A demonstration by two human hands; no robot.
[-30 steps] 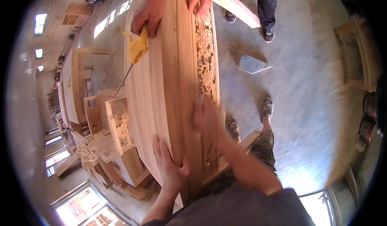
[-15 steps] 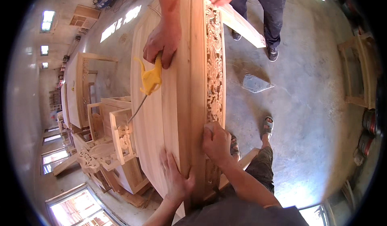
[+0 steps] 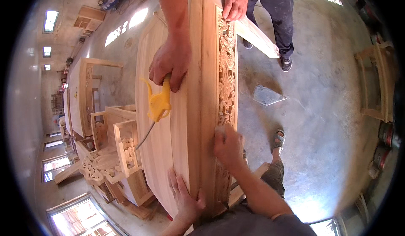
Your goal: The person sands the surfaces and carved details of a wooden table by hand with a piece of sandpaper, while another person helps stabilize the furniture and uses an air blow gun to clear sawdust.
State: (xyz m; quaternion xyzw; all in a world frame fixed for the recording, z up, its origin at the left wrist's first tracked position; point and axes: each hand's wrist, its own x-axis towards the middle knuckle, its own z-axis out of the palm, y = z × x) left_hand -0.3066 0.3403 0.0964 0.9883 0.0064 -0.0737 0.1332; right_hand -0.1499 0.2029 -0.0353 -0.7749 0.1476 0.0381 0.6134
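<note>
A long pale wooden furniture piece [image 3: 162, 147] runs away from me, with an openwork carved panel [image 3: 226, 71] along its right side. My left hand [image 3: 185, 202] rests with fingers spread on its top, thumb toward the moulded edge. Closed at the near part of the carving, my right hand [image 3: 229, 149] has its fingertips pinched against the wood; whatever they hold is hidden. Across from me, a co-worker's hand [image 3: 172, 63] grips a yellow air blow gun [image 3: 159, 103] with a thin metal nozzle over the top. That person's other hand [image 3: 236, 4] touches the far end of the carving.
Wooden frames and carved furniture parts [image 3: 122, 160] stand to the left. A grey, pointed flat piece [image 3: 268, 95] lies on the concrete floor at right. The co-worker's legs [image 3: 274, 17] are beyond the piece, and a wooden frame [image 3: 377, 84] stands far right.
The co-worker's free hand has come down onto the far carving. The blow gun sits slightly nearer to me. My hands stay at nearly the same places on the wood; the view has shifted a little.
</note>
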